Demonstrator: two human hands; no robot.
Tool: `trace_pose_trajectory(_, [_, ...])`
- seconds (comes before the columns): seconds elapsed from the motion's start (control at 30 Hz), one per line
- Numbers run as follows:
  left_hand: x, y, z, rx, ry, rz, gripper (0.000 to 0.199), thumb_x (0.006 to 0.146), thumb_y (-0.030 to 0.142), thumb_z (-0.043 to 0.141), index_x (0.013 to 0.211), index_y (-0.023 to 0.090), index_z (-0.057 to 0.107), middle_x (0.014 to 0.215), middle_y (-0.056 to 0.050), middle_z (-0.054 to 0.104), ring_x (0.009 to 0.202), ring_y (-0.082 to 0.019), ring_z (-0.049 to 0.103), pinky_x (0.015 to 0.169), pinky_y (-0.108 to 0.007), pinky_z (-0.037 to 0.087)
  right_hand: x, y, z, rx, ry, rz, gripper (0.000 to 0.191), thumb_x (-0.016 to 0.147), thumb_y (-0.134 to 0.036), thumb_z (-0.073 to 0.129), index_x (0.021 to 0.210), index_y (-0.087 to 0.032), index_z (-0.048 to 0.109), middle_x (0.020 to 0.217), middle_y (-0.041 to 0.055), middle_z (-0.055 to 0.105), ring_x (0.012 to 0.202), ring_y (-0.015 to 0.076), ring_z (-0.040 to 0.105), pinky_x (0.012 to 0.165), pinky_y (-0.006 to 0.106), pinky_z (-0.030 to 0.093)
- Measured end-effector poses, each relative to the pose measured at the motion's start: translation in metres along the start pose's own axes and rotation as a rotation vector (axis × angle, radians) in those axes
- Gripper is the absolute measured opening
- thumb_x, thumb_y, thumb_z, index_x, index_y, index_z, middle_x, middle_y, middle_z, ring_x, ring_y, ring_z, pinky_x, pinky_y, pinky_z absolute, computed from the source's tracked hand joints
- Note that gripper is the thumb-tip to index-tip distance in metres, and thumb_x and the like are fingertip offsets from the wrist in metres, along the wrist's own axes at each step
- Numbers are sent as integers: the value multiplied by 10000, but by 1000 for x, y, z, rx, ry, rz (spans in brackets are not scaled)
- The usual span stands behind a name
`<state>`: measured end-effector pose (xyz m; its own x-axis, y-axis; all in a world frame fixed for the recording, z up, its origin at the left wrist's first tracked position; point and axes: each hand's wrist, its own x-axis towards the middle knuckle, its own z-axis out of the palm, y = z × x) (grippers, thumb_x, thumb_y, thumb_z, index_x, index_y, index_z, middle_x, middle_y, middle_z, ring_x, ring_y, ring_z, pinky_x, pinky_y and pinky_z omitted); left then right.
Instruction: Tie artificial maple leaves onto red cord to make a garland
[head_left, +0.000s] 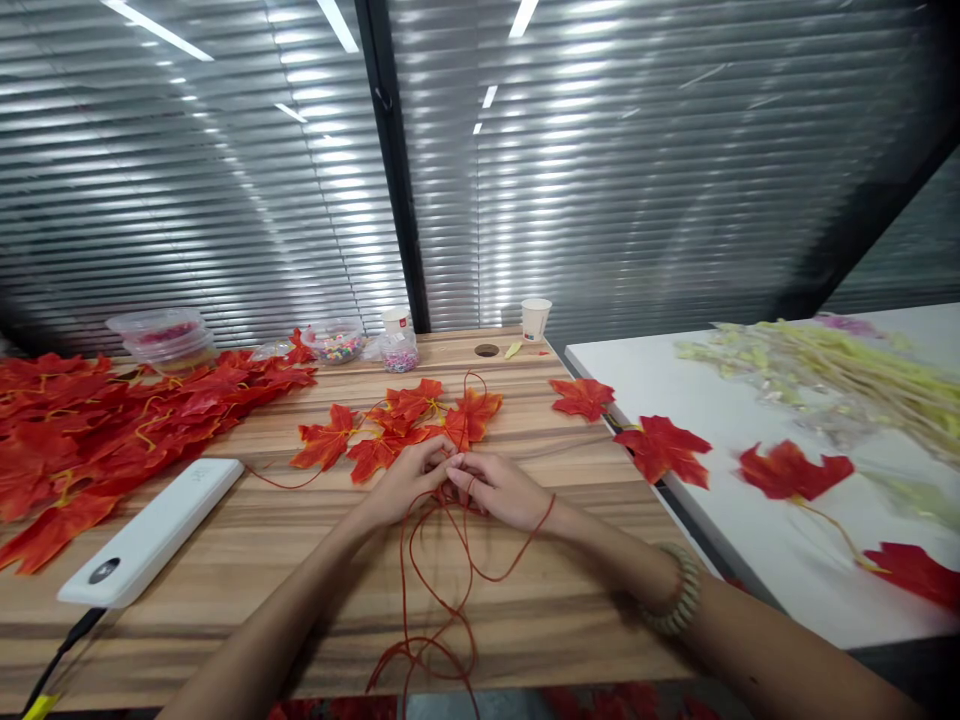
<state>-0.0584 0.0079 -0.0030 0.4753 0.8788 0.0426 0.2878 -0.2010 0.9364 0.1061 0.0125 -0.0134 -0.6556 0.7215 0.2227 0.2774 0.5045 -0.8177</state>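
meeting fingertip to fingertip over the wooden worktop, the left hand and right hand are pinching the red cord between them, though the fingers are hiding the exact grip. the cord is trailing toward the near edge in loose loops, its main run stretching roughly front to back, while one strand is crossing the right wrist. the cluster of red leaves is lying just beyond the fingertips and spreading leftward, so the left hand is sitting nearer to most of it. both forearms are angling inward from the near side, fingers curling toward each other.
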Motion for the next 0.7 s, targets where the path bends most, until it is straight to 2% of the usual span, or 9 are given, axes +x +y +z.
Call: trace_pose_trajectory(0.7, [-1, -4, -3, 73, -25, 10, 246, 835, 395, 421, 746, 166, 437, 674, 21, 506, 621, -108, 484, 565, -206, 385, 1, -1, 0, -26, 1, 7, 277, 889, -293, 355, 831, -129, 570, 705, 32, 582, 628, 112, 513, 626, 221, 396])
